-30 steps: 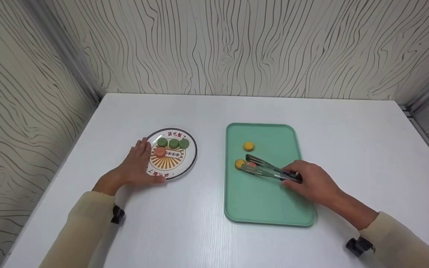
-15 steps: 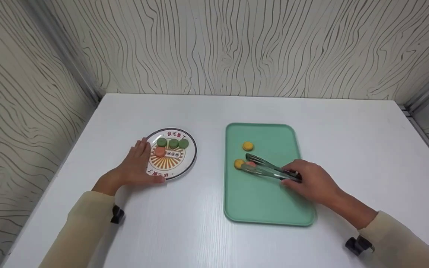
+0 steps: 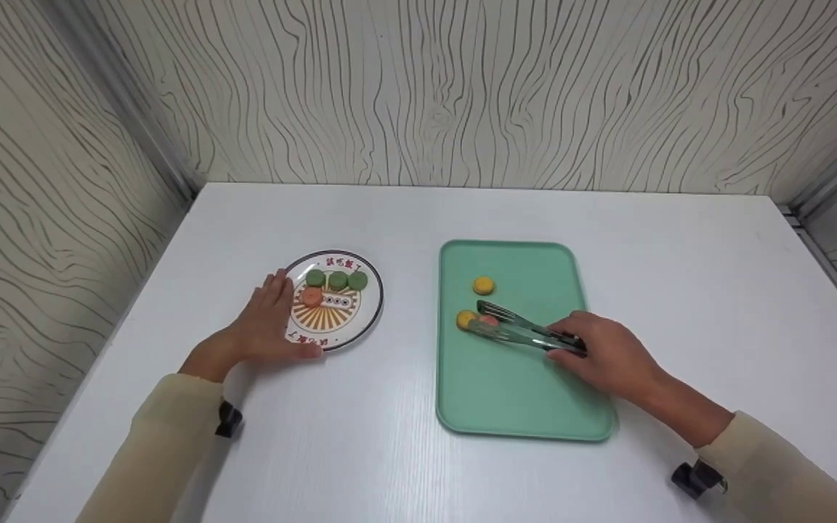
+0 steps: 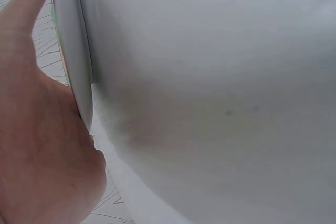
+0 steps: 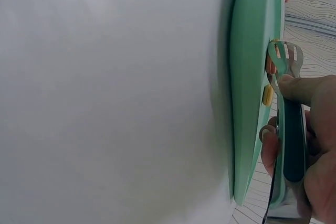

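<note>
"How's the grip?"

"The right hand (image 3: 611, 356) holds the tongs (image 3: 535, 340) between thumb and fingers, their tips narrowly apart, one either side of the pink round (image 3: 489, 320). Whether they squeeze it, I can't tell. The left hand (image 3: 266, 319) grips nothing: it rests along the plate (image 3: 368, 312), fingers straight, thumb spread."

"And how far along?"

"Over half, I'd judge. On the white table (image 3: 389, 450), the green tray (image 3: 513, 399) has three rounds left: the pink one and two yellow. The smaller plate bears four: three green rounds (image 3: 338, 280) in a row, and an orange round (image 3: 312, 296) just below the leftmost."

"What's around it, and in the way?"

"Patterned panels (image 3: 433, 94) enclose the table. Between tray and plate is a gap of bare tabletop. Smaller but closer, the near yellow round (image 3: 466, 319) sits right beside the pink one, by the lower tip, and could get nudged. The far yellow round (image 3: 483, 285) lies apart."
</note>
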The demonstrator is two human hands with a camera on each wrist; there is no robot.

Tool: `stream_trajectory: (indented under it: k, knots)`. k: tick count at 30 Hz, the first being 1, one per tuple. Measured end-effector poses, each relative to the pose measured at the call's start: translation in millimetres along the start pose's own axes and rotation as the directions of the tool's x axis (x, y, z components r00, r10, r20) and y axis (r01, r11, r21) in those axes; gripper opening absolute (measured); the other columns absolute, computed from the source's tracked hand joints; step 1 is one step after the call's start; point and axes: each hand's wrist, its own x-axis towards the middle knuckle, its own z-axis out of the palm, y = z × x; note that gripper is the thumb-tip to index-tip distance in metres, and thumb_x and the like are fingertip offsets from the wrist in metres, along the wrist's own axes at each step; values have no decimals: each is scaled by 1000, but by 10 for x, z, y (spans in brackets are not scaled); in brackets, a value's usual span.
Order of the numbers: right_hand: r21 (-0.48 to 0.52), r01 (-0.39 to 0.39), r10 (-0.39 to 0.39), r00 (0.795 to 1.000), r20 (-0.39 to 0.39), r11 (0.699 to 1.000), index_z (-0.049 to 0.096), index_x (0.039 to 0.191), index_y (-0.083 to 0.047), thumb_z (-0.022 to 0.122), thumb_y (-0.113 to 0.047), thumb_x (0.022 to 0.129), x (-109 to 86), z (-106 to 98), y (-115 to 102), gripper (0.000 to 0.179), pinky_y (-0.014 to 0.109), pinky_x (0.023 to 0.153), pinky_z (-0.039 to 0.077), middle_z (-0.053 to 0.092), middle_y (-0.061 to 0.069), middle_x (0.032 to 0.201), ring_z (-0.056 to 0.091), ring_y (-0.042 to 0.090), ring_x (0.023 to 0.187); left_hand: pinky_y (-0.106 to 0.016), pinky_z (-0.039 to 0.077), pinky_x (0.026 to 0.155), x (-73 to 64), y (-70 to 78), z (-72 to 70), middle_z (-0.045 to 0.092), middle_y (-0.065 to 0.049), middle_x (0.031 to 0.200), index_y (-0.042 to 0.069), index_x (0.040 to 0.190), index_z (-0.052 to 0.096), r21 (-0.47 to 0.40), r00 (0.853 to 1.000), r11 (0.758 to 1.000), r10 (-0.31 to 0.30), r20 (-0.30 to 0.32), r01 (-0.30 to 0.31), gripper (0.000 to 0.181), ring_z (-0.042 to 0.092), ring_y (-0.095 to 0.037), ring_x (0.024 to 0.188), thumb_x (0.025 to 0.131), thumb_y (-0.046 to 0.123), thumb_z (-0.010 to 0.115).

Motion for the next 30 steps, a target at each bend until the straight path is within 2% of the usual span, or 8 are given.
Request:
stream_trajectory:
  k: [10,21,27,30]
  knots:
    - [25,1,-1,1000,-5,1000,71,103,-16,77,-25,78,-6,6,6,28,23,59,42,60,-12,85,48,5,67,-53,4,113,-2,9,-2,-6,-27,153,-11,145,3,-2,1000,1000,1,-4,-1,133,-8,-41,140,64,76,63]
    - [63,-66,65,998,22,996,71,103,-17,77,-26,78,-12,5,27,27,25,62,44,63,-10,90,51,7,71,-50,1,114,23,-60,72,-12,-22,154,-7,146,-1,-3,1000,1000,-14,6,14,135,-12,-36,141,63,81,57]
    - [64,-70,68,997,28,996,71,104,-17,76,-27,79,-11,0,26,28,24,61,43,63,-9,90,51,8,70,-53,2,113,2,-21,38,-9,-25,153,-9,146,2,-27,1000,1000,-3,-6,3,132,-10,-39,141,65,76,62]
    - [67,-68,66,997,26,995,71,104,-16,76,-26,79,-10,0,26,28,25,62,43,63,-9,91,51,8,71,-51,3,114,-9,1,18,-9,-24,154,-8,146,2,-8,1000,1000,-15,3,15,132,-10,-38,141,65,77,61]
